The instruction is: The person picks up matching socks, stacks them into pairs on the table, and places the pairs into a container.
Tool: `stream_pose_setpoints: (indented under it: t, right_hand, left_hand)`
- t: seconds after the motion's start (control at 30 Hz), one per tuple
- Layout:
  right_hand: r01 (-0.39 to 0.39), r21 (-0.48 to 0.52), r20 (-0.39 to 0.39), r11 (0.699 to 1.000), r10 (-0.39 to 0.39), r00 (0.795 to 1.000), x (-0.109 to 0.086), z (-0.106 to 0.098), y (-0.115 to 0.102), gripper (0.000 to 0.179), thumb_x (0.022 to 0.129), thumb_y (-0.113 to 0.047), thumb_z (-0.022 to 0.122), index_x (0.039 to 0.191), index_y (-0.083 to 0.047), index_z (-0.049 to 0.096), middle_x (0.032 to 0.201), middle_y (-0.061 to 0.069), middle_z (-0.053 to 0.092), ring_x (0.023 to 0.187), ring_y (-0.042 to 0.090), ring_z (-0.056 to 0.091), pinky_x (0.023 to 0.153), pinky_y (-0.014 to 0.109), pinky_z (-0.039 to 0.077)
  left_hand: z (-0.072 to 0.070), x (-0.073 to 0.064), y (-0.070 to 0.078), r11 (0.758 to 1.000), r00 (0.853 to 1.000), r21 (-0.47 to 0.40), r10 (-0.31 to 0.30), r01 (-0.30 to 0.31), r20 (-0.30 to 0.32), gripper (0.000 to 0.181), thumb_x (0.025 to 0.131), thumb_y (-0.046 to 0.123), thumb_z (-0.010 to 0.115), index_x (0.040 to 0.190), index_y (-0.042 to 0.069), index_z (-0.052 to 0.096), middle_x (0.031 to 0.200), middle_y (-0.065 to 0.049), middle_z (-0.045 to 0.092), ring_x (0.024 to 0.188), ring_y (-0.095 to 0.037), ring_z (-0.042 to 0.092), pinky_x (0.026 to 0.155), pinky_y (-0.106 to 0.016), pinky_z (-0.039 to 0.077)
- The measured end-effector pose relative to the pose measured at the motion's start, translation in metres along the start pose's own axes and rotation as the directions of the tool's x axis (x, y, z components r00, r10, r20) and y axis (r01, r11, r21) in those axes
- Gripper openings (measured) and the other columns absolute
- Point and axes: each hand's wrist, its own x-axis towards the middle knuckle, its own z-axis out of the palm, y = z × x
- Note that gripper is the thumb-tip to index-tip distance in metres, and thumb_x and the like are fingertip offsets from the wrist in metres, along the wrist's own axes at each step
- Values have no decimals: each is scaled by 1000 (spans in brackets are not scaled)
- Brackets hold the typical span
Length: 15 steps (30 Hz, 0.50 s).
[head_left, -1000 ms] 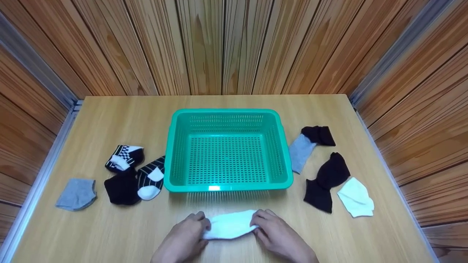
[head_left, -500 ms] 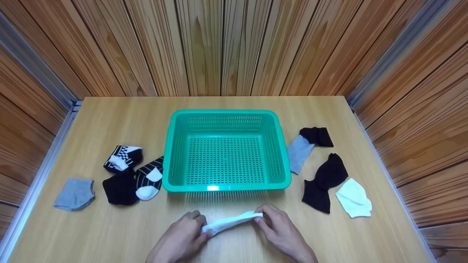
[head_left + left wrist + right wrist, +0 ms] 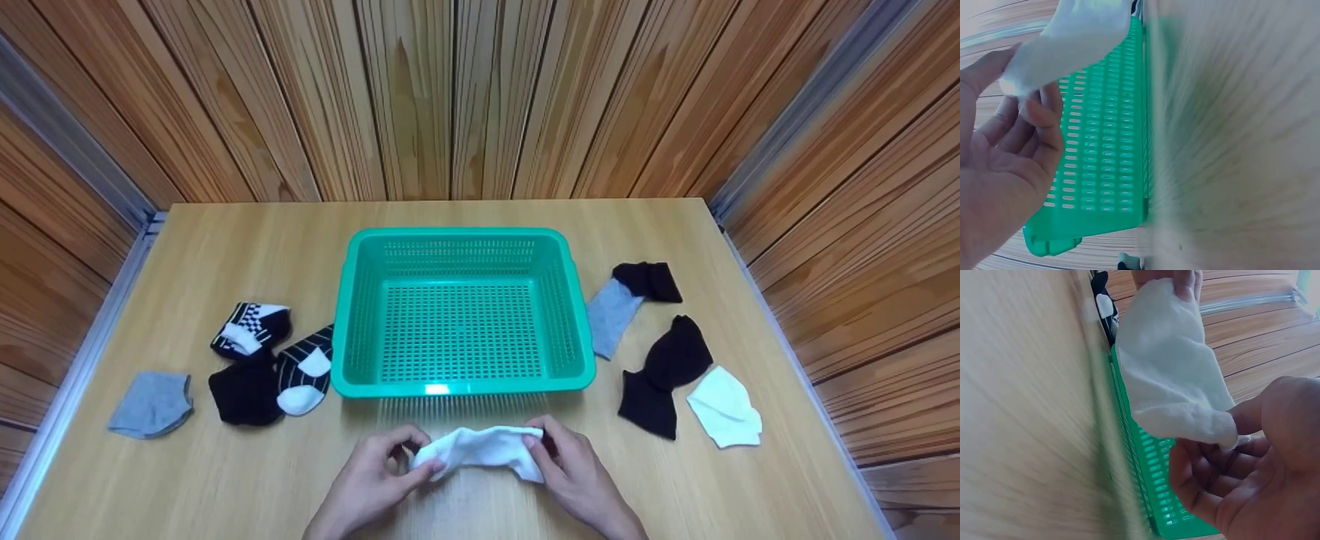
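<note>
1. White sock (image 3: 480,450): spans between both hands, held up off the desk (image 3: 480,517), at 6 o'clock from the basket (image 3: 463,388) and near its rim.
2. Left hand (image 3: 375,469): its grip pinches the sock's 9 o'clock end, thumb and fingers clamped on the cloth.
3. Right hand (image 3: 574,469): its grip pinches the 3 o'clock end — thumb against fingers, the other fingers curled below.
4. Toward 8 to 9 o'clock from the basket: a grey sock (image 3: 151,405) farthest out, then a black sock (image 3: 244,390), a checked sock (image 3: 251,330) and a striped sock (image 3: 304,375) reaching the rim.
5. Toward 3 to 4 o'clock: a second grey sock (image 3: 613,319) just beside the basket, a dark sock (image 3: 649,281) touching it, a dark heap (image 3: 667,367) — one sock or two, I cannot tell — and another white sock (image 3: 724,409).
</note>
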Motion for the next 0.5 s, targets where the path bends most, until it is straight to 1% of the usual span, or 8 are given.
stream_pose_setpoints:
  t: [0.07,0.13,0.2,0.3,0.43,0.5]
  right_hand:
    - [0,-16,-20,1000,0,1000,0,1,0,11,108,-21,59,112,-13,65,91,-3,65,81,2,55,70,20,47]
    - [3,-44,-44,999,-5,999,0,3,1,8,107,-17,60,111,-13,66,87,-5,62,77,1,53,66,20,45]
    - [7,-77,-61,997,-12,998,1,4,2,7,106,-13,61,111,-12,66,84,-6,60,74,1,52,64,20,45]
    - [-6,-96,-66,995,0,998,2,6,4,9,106,-15,62,112,-11,67,84,-5,61,71,0,53,63,19,46]
    - [-12,-116,-68,993,4,998,4,8,5,14,105,-16,64,116,-8,65,88,-1,65,72,1,54,65,19,47]
    - [-14,-120,-81,993,5,997,4,9,6,17,103,-15,66,117,-7,62,90,0,66,77,1,56,68,19,49]
  left_hand:
    - [1,1,-2,1000,1000,-1,-31,31,-3,26,94,34,79,108,14,70,95,1,69,82,-10,57,71,-19,46]
    - [3,3,-3,998,999,27,-53,54,-11,26,97,36,76,110,15,68,90,2,67,80,-12,56,69,-19,45]
    - [5,4,-5,995,996,65,-80,82,-25,26,98,37,74,110,15,67,86,3,65,79,-13,55,69,-21,44]
    - [6,5,-8,987,991,99,-123,127,-44,26,98,36,74,111,14,66,81,3,62,76,-14,54,66,-21,42]
    - [5,6,-10,979,982,80,-182,186,-51,28,99,36,74,112,12,66,82,1,62,75,-14,55,63,-21,42]
    - [4,6,-11,979,981,61,-190,193,-42,30,99,34,73,116,10,64,87,1,64,78,-14,57,65,-21,45]
